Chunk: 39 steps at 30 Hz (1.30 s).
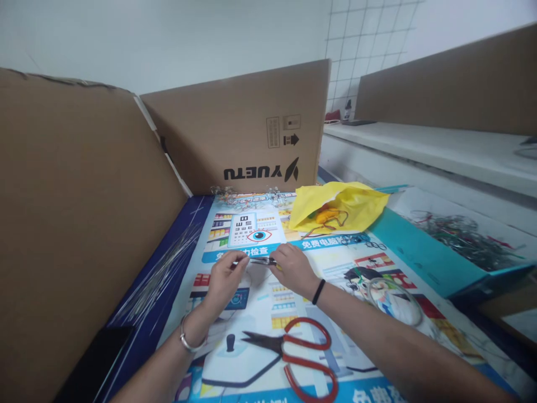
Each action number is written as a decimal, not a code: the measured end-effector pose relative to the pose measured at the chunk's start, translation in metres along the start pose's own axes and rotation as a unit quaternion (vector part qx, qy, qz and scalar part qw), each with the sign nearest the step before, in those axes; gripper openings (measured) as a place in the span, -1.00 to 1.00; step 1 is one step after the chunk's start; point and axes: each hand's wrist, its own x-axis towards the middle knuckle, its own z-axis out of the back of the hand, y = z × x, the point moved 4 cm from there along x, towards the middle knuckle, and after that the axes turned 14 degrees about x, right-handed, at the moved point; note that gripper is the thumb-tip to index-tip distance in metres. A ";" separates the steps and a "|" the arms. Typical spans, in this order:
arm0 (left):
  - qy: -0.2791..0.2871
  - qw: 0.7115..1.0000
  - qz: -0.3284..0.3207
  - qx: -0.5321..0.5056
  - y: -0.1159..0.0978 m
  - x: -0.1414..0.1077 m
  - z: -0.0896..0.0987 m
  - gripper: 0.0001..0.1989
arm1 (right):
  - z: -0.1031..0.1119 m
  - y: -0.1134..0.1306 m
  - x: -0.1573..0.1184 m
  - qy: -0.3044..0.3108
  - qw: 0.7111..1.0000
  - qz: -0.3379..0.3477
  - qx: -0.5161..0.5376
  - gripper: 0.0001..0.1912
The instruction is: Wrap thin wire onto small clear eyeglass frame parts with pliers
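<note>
The right hand [290, 267] gripped pliers [264, 261]; the left hand [227, 275] pinched apparent thin wire [250, 258]. Bent wire pieces [274, 196] lay far, seemingly worked; straight wires [163, 273] lay left, seemingly unworked.

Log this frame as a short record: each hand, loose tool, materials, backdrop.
Left hand: fingertips pinched near the tool's tip; anything between them is too small to tell
Right hand: gripping a pliers-like tool, mostly hidden
Loose tool: red-handled scissors on the printed sheet
Materials: straight wires at left; tangled wires in the blue box
Backdrop: cardboard panel with upside-down "YUETU"
</note>
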 end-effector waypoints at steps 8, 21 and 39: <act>-0.008 1.000 -0.020 -0.005 0.001 0.002 0.002 -0.85 | 0.000 -0.002 0.004 -0.005 1.000 0.001 -0.006 -0.87; 0.035 0.996 0.038 -0.070 0.012 0.002 -0.005 -0.83 | -0.008 -0.009 0.003 0.018 0.999 -0.027 -0.017 -0.85; 0.078 0.984 0.081 -0.136 0.008 0.001 -0.009 -0.85 | -0.012 -0.014 0.004 0.037 0.999 -0.025 -0.019 -0.82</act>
